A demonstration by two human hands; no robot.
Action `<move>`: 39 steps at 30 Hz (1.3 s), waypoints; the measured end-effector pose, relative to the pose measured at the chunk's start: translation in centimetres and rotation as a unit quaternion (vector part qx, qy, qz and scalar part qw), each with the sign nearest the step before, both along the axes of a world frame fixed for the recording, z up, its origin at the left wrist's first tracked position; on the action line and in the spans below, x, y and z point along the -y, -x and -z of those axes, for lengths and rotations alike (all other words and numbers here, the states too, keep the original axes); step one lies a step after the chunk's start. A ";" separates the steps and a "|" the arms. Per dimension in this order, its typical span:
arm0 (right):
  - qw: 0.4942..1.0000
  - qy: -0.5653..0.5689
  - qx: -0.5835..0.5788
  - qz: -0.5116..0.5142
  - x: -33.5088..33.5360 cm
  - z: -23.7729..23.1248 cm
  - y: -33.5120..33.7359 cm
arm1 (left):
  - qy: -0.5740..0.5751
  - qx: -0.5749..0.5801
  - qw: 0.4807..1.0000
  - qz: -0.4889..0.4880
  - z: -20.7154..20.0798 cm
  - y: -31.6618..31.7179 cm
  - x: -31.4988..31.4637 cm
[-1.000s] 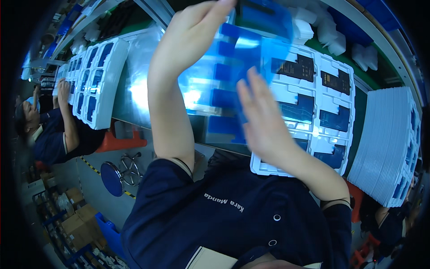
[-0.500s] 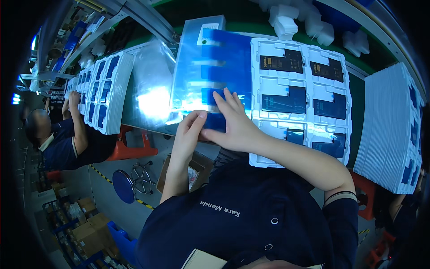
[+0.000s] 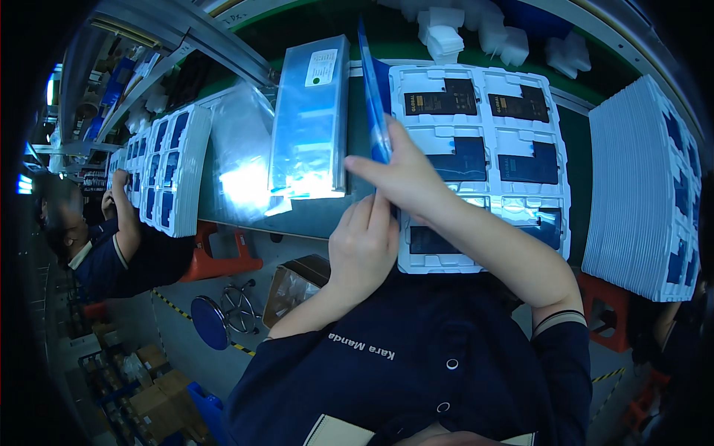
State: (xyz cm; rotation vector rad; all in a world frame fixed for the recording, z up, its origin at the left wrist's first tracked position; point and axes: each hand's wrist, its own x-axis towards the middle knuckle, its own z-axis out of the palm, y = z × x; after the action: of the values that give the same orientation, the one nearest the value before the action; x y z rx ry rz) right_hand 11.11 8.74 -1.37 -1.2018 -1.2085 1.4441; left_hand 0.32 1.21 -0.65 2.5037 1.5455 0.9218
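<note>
A blue plastic sheet stands nearly edge-on between a clear-wrapped pack and a white tray. My left hand is closed around its near lower end; the fingertips are partly hidden. Beside the sheet, my right hand has its thumb stretched left across the near part and its fingers pointing away along the right face. The clear-wrapped pack, with a white label and a green dot, lies just left of that thumb. Under my right forearm is the white tray, its compartments holding flat black notched batteries.
Loose clear plastic bags lie left of the pack. Tall stacks of filled trays stand at far right and left. White foam pieces line the back. A co-worker sits at left; a cardboard box is below the bench.
The blue sheet has been raised from lying flat over the pack to nearly upright, uncovering the pack. My left hand has moved right and nearer, below the right hand.
</note>
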 end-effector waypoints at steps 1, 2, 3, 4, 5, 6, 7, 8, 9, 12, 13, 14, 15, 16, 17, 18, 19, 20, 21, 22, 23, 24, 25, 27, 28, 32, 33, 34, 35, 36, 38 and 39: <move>1.000 -0.002 -0.011 0.006 -0.4 0.4 -0.8 | -0.016 0.006 1.000 0.011 -0.4 -0.5 -0.1; 1.000 0.027 0.001 -0.006 -0.5 -0.6 -1.8 | 0.030 0.013 0.999 0.021 -1.3 -0.7 0.1; 0.999 0.024 0.019 -0.017 -0.6 -1.1 -2.6 | 0.049 0.028 0.997 0.060 -1.7 -0.7 0.1; 0.999 0.019 0.037 -0.026 -0.9 -1.4 -3.4 | 0.065 0.043 0.992 0.101 -2.1 -0.5 -0.2; 0.998 0.015 0.053 -0.032 -1.1 -1.6 -4.2 | 0.081 0.056 0.985 0.145 -2.5 -0.4 -0.6; 0.998 0.003 0.064 -0.023 -1.1 -1.6 -4.9 | 0.116 0.111 0.975 0.151 -1.9 0.2 -1.0; 0.997 -0.008 0.073 -0.015 -1.2 -1.6 -5.5 | 0.100 0.162 0.975 0.113 0.0 0.9 -1.3; 0.996 -0.019 0.082 -0.008 -1.3 -1.5 -5.9 | 0.141 0.264 0.953 0.043 2.4 1.3 -1.7; 0.998 0.024 0.052 -0.007 -1.4 -1.6 -6.4 | 0.181 0.364 0.913 -0.022 3.8 1.3 -2.3; 0.990 0.134 -0.049 -0.011 -1.3 -2.1 -6.6 | 0.315 0.552 0.771 -0.043 3.4 1.5 -2.8; 0.984 0.155 -0.086 -0.012 -1.3 -2.2 -6.4 | 0.343 0.556 0.756 -0.037 2.7 1.5 -3.0; 0.976 0.177 -0.124 -0.013 -1.2 -2.3 -6.2 | 0.371 0.559 0.741 -0.031 1.9 1.4 -3.2; 0.967 0.198 -0.161 -0.013 -1.1 -2.3 -5.9 | 0.398 0.562 0.725 -0.025 1.5 1.4 -3.5; 0.971 0.171 -0.167 -0.007 -0.8 -1.7 -5.4 | 0.304 0.564 0.767 -0.018 2.0 1.0 -3.9; 0.969 0.182 -0.164 -0.014 -0.9 -1.5 -5.1 | 0.297 0.562 0.772 -0.014 1.9 1.2 -3.8; 0.975 0.162 -0.155 -0.004 -0.9 -0.8 -4.7 | 0.290 0.559 0.777 -0.010 1.4 1.5 -3.7; 0.979 0.143 -0.145 0.006 -0.7 -0.2 -4.4 | 0.284 0.557 0.781 -0.007 0.9 1.8 -3.6; 0.985 0.115 -0.127 0.006 -0.6 0.1 -4.3 | 0.294 0.544 0.786 -0.015 0.7 2.2 -3.8; 0.990 0.088 -0.109 0.006 -0.6 0.4 -4.4 | 0.309 0.546 0.779 -0.003 0.7 2.5 -3.9; 0.994 0.060 -0.091 0.002 -0.5 0.2 -4.3 | 0.322 0.548 0.772 0.006 0.7 2.7 -3.9; 0.994 0.052 -0.087 -0.028 -0.5 -0.2 -4.5 | 0.336 0.551 0.764 0.015 0.6 2.9 -3.9; 0.994 0.044 -0.084 -0.058 -0.4 -1.1 -5.3 | 0.364 0.632 0.683 0.037 0.7 3.3 -4.1; 0.992 0.035 -0.080 -0.087 -0.4 -2.3 -6.1 | 0.386 0.704 0.593 0.059 0.8 3.8 -4.6; 0.957 -0.013 -0.007 -0.288 -0.4 -4.5 -9.1 | 0.404 0.773 0.482 0.086 0.4 4.7 -5.3; 0.929 -0.058 0.040 -0.364 -0.5 -5.3 -10.5 | 0.405 0.779 0.470 0.092 -0.4 5.1 -5.5; 0.834 -0.086 0.302 -0.454 -1.4 -10.8 -12.6 | 0.320 0.726 0.604 0.080 -2.0 6.6 -4.9; 0.813 -0.122 0.375 -0.429 -1.9 -11.2 -12.5 | 0.288 0.683 0.669 0.057 -2.4 6.9 -4.5; 0.792 -0.119 0.419 -0.427 -3.2 -11.3 -12.5 | 0.279 0.591 0.756 0.039 -1.1 8.7 -4.3; 0.769 -0.117 0.461 -0.428 -4.2 -11.7 -11.6 | 0.328 0.539 0.775 0.038 -0.8 9.2 -3.5; 0.724 -0.131 0.551 -0.395 -4.4 -12.3 -9.9 | 0.374 0.485 0.790 0.036 -0.8 9.6 -2.4; 0.646 -0.228 0.660 -0.309 -5.2 -11.9 -5.6 | 0.441 0.464 0.768 0.023 -0.5 9.4 -0.6; 0.614 -0.311 0.677 -0.261 -5.8 -9.6 -3.7 | 0.463 0.498 0.733 0.011 0.1 8.7 0.3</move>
State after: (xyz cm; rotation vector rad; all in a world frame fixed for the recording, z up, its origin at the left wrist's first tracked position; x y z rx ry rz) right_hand 14.79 14.49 8.22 -1.3965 -2.9495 -0.0240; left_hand -8.33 0.89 -0.80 0.9947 1.0952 0.8878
